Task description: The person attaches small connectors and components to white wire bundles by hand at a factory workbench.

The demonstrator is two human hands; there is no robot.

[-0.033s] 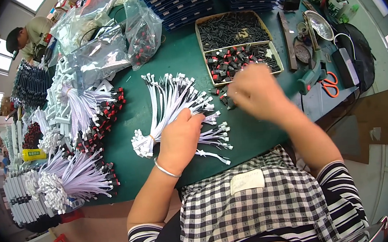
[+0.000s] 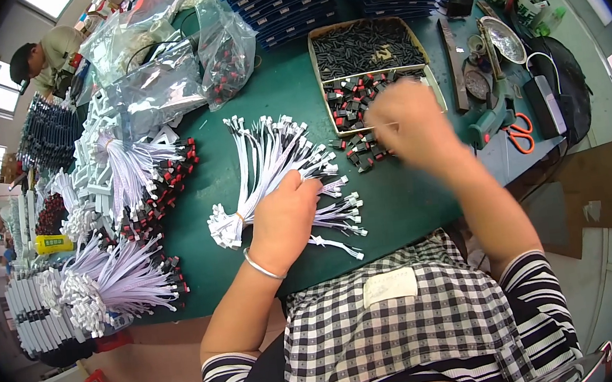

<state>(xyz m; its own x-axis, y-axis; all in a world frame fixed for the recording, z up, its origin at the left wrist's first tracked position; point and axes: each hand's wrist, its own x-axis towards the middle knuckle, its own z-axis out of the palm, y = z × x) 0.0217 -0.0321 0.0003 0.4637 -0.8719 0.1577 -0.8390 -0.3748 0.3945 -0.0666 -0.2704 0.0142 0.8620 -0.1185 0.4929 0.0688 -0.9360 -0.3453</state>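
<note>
A fanned bundle of white flat cables (image 2: 266, 162) with small connectors at their ends lies on the green table (image 2: 405, 210). My left hand (image 2: 286, 219), a silver bangle on its wrist, lies on the near end of this bundle with fingers curled over the cables. My right hand (image 2: 407, 124) is blurred and raised over loose red-and-black connectors (image 2: 361, 151) beside a tray. It pinches a thin white cable (image 2: 377, 125) that sticks out to its left.
A divided tray (image 2: 315, 63) holds black parts and red-and-black connectors. Blue stacked trays (image 2: 286, 3) and plastic bags (image 2: 224, 47) stand behind. Tied cable bundles (image 2: 118, 281) crowd the left. Orange scissors (image 2: 520, 135) and a metal dish (image 2: 503, 40) lie right. A person (image 2: 46, 58) works far left.
</note>
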